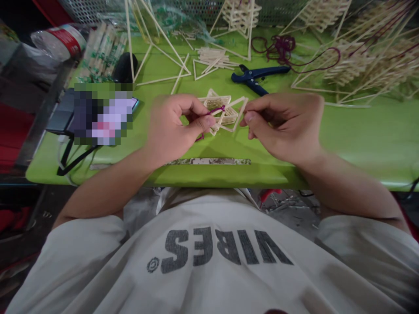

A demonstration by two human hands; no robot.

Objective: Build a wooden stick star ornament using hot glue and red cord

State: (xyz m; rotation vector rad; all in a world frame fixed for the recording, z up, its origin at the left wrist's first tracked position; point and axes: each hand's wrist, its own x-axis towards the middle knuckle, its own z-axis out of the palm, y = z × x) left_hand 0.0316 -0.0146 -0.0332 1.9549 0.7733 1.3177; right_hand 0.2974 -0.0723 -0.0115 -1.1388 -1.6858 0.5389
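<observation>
My left hand (178, 126) is closed, its thumb and fingers pinching a small triangle of thin wooden sticks (241, 114) with a purple string (216, 110) knotted at one corner. Just right of that triangle, my right hand (288, 124) is closed in a pinch; whatever lies between its fingertips is too small to make out. Below and behind the held triangle, a small stacked stick frame (214, 103) rests on the green table (347, 139). Part of it is hidden by my left hand and the triangle.
Navy hand cutters (250, 76) lie behind my hands, near loose sticks (212, 59) and tangled purple string (281, 46). Larger stick frames (350, 65) crowd the back right. A worn ruler (212, 161) lies along the front edge; a phone (135, 104) is at left.
</observation>
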